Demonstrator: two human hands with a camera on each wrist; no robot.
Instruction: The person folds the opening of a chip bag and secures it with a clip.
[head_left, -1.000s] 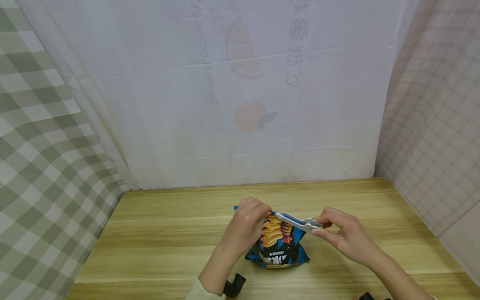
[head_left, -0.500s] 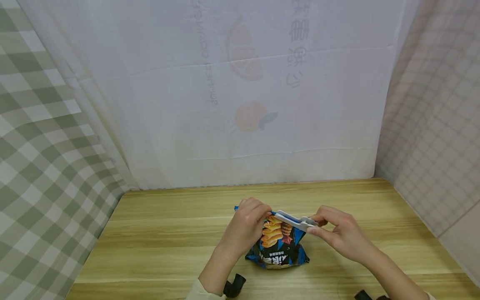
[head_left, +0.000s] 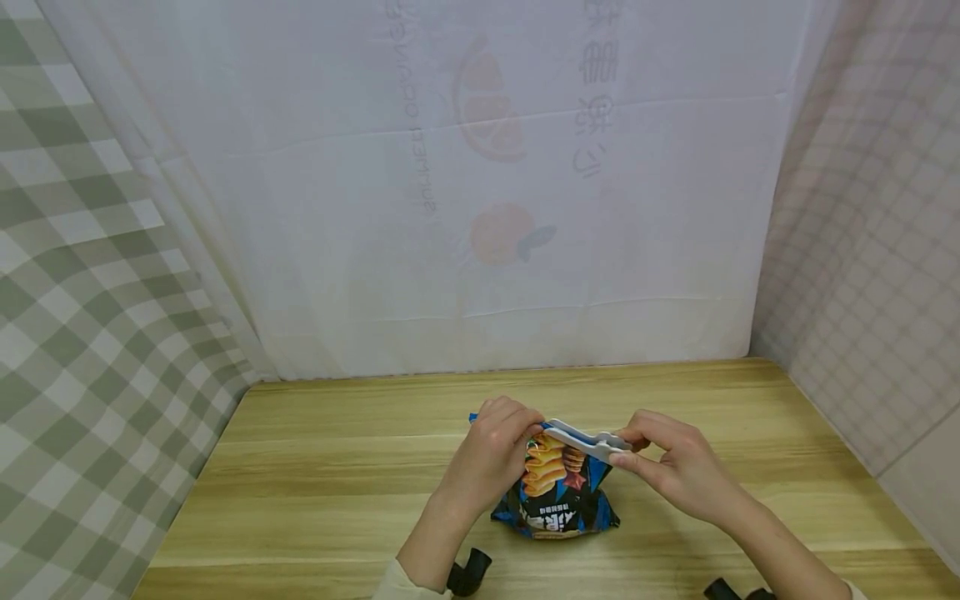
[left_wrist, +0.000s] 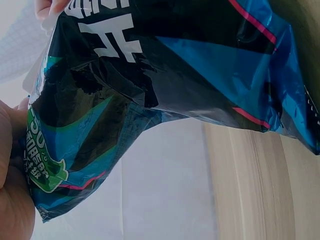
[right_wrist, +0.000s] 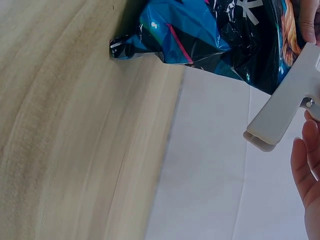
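A blue and black snack bag (head_left: 557, 492) stands upright on the wooden table (head_left: 315, 467). My left hand (head_left: 498, 442) pinches the bag's top left corner. My right hand (head_left: 660, 462) grips the handle end of a white sealing clip (head_left: 581, 437) that lies along the bag's top edge. In the left wrist view the bag (left_wrist: 160, 85) fills the frame, with my palm (left_wrist: 12, 190) at its edge. The right wrist view shows the clip (right_wrist: 287, 100) beside the bag (right_wrist: 215, 35) and my fingers (right_wrist: 307, 165) near its handle.
A white cloth (head_left: 480, 183) hangs behind the table, checked cloth (head_left: 82, 317) at the left and a pale checked wall (head_left: 870, 250) at the right. Black wrist-camera mounts (head_left: 468, 571) show near the front edge.
My right hand has slid the clip a little to the left along the bag's top, toward my left hand. The bag and the left hand have stayed put.
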